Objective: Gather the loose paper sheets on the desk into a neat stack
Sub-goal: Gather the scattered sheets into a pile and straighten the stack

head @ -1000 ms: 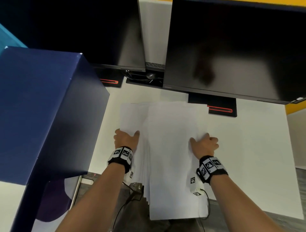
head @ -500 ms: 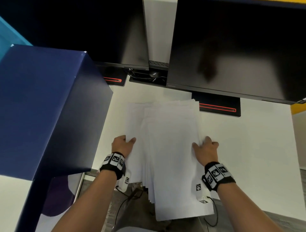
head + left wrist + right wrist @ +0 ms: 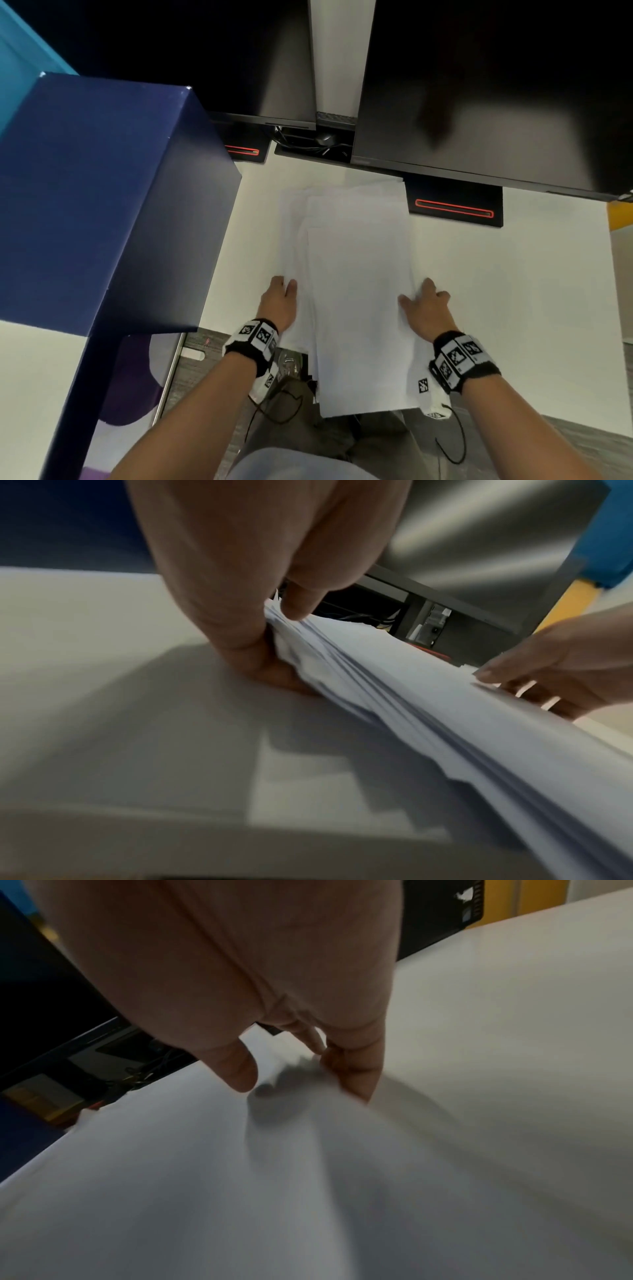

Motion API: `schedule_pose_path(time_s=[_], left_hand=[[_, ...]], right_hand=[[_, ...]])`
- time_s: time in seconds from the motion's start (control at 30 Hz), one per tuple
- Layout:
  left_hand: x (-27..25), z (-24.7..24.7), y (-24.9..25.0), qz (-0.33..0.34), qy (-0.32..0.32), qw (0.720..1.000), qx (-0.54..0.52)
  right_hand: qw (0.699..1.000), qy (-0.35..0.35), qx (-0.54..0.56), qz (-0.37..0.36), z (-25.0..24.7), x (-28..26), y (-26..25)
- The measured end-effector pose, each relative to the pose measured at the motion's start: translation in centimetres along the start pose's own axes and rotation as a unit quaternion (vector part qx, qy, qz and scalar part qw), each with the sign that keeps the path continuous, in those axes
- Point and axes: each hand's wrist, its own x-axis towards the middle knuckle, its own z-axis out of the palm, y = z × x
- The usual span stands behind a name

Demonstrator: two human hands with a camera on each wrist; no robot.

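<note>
Since half a second earlier, the fanned pile of loose white paper sheets [image 3: 356, 308] on the white bench [image 3: 513, 291] had narrowed. The left hand [image 3: 279, 301] pinched its left edge; the right hand [image 3: 426, 308] pinched the right. Far edges remained staggered, so squaring was unfinished.

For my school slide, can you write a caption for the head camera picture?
Left hand and right hand squeeze loose paper sheets together on a white desk.
</note>
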Motion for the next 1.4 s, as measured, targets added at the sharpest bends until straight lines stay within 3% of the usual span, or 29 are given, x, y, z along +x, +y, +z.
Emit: schedule_pose_path(time_s=[0.23, 0.4, 0.5, 0.63, 0.83, 0.97, 1.07, 1.23, 1.4], left_hand=[[-1.7, 1.7, 2.4, -0.028, -0.020, 0.991, -0.131], [-1.2, -1.0, -0.4, 0.001, 0.048, 0.996, 0.076], [-1.6, 0.2, -0.8, 0.010, 0.024, 0.991, 0.135], [-1.7, 0.7, -0.5, -0.008, 0.004, 0.996, 0.094], [2.2, -0.1, 4.6, -0.012, 0.066, 0.998, 0.001], [4.1, 1.5, 8.6, -0.005, 0.070, 0.998, -0.007], [4.8, 1.6, 8.9, -0.004, 0.064, 0.997, -0.032], [6.7, -0.2, 6.4, 0.019, 0.120, 0.991, -0.053], [5.8, 1.6, 6.8, 0.067, 0.085, 0.993, -0.047]], right_hand=[[0.995, -0.062, 0.065, -0.037, 1.6, -0.4, -0.6], [0.999, 0.014, 0.003, -0.046, -0.3, -0.8, 2.0], [0.997, -0.019, -0.065, -0.047, 0.6, -1.3, 1.7], [0.989, -0.088, -0.111, -0.031, -0.1, -0.9, 1.4], [0.997, 0.053, -0.024, -0.060, -3.2, 3.7, -3.2], [0.998, 0.033, -0.015, -0.055, -1.2, 6.6, -7.6], [0.996, 0.020, 0.003, -0.092, -0.4, 7.0, -9.0], [0.990, 0.099, -0.074, -0.060, -1.3, 6.1, -6.1], [0.984, 0.055, -0.115, -0.121, 1.1, 4.3, -5.5]])
